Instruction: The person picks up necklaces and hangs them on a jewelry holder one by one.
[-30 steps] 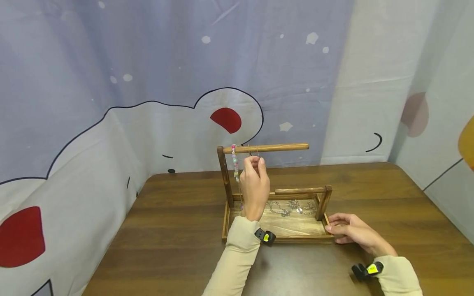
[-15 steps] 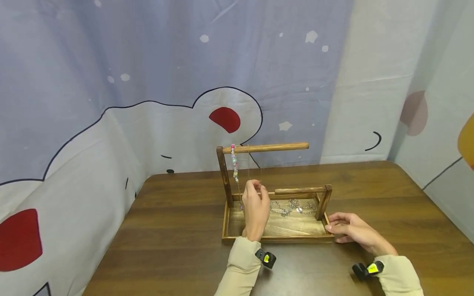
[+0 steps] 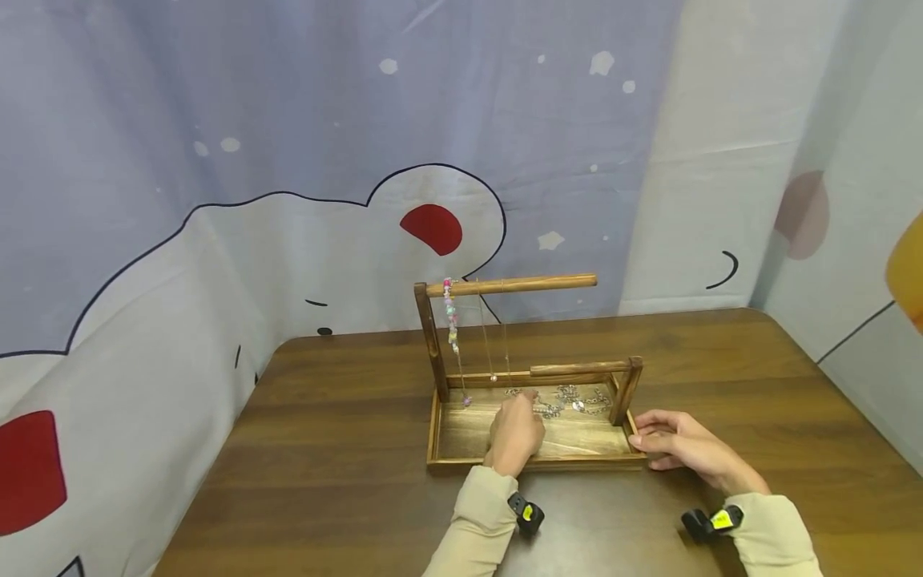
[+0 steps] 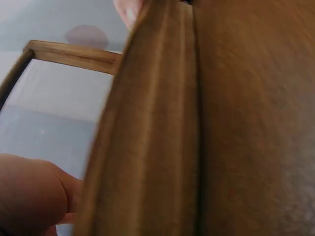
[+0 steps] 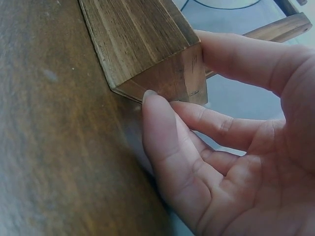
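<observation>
A wooden jewelry stand (image 3: 541,462) with a tray base and two crossbars stands on the table. From its upper bar (image 3: 534,284) hang a beaded necklace (image 3: 452,320) with pastel beads and two thin chain necklaces (image 3: 487,344). My left hand (image 3: 517,433) reaches down into the tray beside a silver chain (image 3: 550,410); its fingertips are hidden, so a hold cannot be made out. My right hand (image 3: 688,445) holds the tray's right end, thumb at the rim and fingers against the outer wall (image 5: 167,81).
Another silver chain (image 3: 587,402) with a round charm lies at the tray's right. The lower bar (image 3: 580,369) and its post (image 3: 626,393) rise behind and right of the left hand. A printed curtain (image 3: 346,264) hangs behind the table (image 3: 324,465).
My left hand has let go of a thin necklace, which now hangs free from the upper bar, and has moved down into the tray. My right hand keeps its place.
</observation>
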A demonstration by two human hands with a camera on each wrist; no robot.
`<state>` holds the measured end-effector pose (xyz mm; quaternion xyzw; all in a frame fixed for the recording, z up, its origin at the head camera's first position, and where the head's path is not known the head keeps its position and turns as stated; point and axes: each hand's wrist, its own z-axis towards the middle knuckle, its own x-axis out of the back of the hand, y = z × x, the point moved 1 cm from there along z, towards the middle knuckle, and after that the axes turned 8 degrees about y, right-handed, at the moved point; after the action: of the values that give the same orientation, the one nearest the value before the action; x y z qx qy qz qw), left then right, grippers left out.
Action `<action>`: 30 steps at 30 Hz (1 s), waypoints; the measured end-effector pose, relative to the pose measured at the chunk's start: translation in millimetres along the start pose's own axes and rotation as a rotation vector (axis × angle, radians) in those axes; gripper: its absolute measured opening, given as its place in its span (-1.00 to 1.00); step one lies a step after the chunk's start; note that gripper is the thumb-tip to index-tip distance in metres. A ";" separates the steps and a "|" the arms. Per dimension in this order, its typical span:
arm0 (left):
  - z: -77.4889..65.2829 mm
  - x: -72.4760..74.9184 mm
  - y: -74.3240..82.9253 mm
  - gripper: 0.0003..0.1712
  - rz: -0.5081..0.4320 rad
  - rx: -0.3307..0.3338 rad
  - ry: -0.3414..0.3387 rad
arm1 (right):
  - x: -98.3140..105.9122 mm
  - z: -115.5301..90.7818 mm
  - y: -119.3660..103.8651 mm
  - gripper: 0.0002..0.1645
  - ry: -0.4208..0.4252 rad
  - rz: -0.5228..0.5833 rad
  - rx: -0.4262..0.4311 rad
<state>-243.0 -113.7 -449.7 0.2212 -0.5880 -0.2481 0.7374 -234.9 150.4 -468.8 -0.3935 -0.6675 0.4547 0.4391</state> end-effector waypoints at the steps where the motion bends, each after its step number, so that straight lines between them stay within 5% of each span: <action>1: -0.3 -1.1 -0.9 -0.59 0.010 -0.013 0.014 | -0.1 0.1 -0.3 -0.32 0.001 -0.001 0.002; 6: -0.8 -2.8 -4.9 -0.88 0.058 -0.020 0.039 | -1.2 0.4 -0.9 -0.31 0.001 0.001 0.001; 10: -1.3 -4.2 -4.1 -0.85 0.105 -0.003 0.011 | -0.8 0.4 -0.2 -0.31 0.003 0.002 -0.002; 15: -2.6 -5.6 0.8 -0.98 0.203 -0.077 -0.023 | 1.6 -0.4 0.1 -0.31 0.008 0.006 -0.003; 19: -4.0 -6.0 3.2 -0.88 0.259 -0.111 -0.069 | 1.7 -1.1 -0.3 -0.33 0.006 0.011 -0.003; 24: -5.9 -6.1 4.2 -0.82 0.258 -0.078 -0.160 | 0.7 -2.3 -0.7 -0.34 0.012 0.007 -0.011; 30: -3.8 0.5 4.3 -0.84 0.186 -0.062 -0.151 | -1.2 -0.5 0.7 -0.33 0.011 0.000 -0.006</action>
<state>-238.8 -110.5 -447.4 0.1234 -0.6519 -0.2127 0.7174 -233.9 149.6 -469.6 -0.3973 -0.6664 0.4504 0.4418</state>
